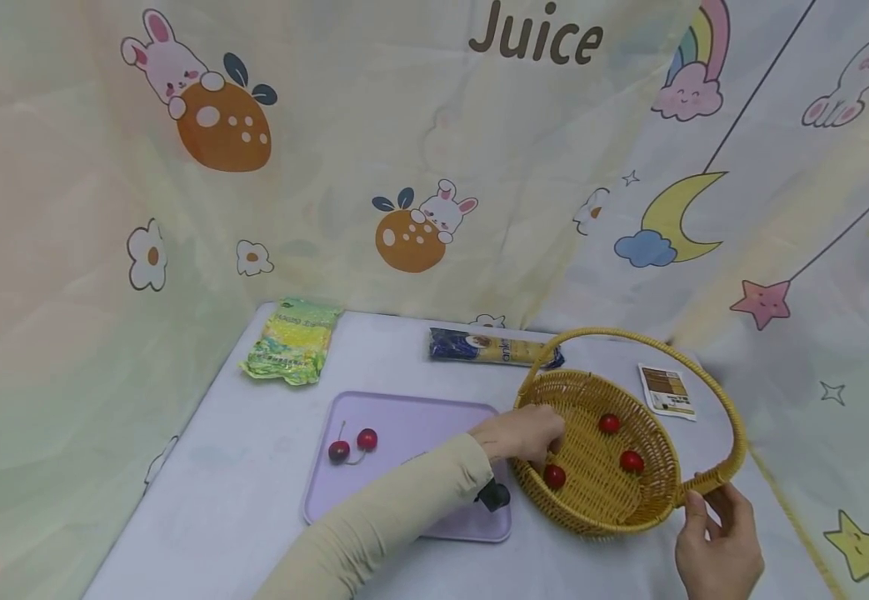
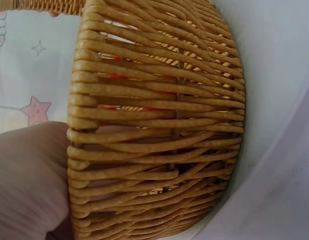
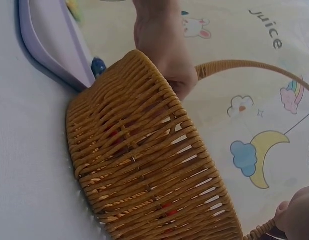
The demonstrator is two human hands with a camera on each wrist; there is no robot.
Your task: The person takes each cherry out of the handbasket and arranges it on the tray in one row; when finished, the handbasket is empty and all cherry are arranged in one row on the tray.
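A yellow-brown wicker basket [image 1: 597,525] with an arched handle stands at the right, slightly tilted. Three red cherries lie inside, one cherry [image 1: 554,477] just below my left hand [image 1: 527,433]. That hand reaches over the basket's left rim, fingers pointing down inside; its fingertips are hidden, so whether it holds anything does not show. At the right rim, my right hand [image 1: 721,542] pinches the basket where the handle joins. Two dark red cherries [image 1: 339,452] with stems lie on the lilac tray [image 1: 412,406]. In the left wrist view, the basket weave [image 2: 159,120] hides most of the contents.
Behind the tray lies a green-yellow packet [image 1: 293,342], and a blue and gold long packet [image 1: 490,347] lies at the back. Beyond the basket's right side is a small brown and white sachet [image 1: 666,392]. Printed cloth [image 1: 329,208] hangs around the white table.
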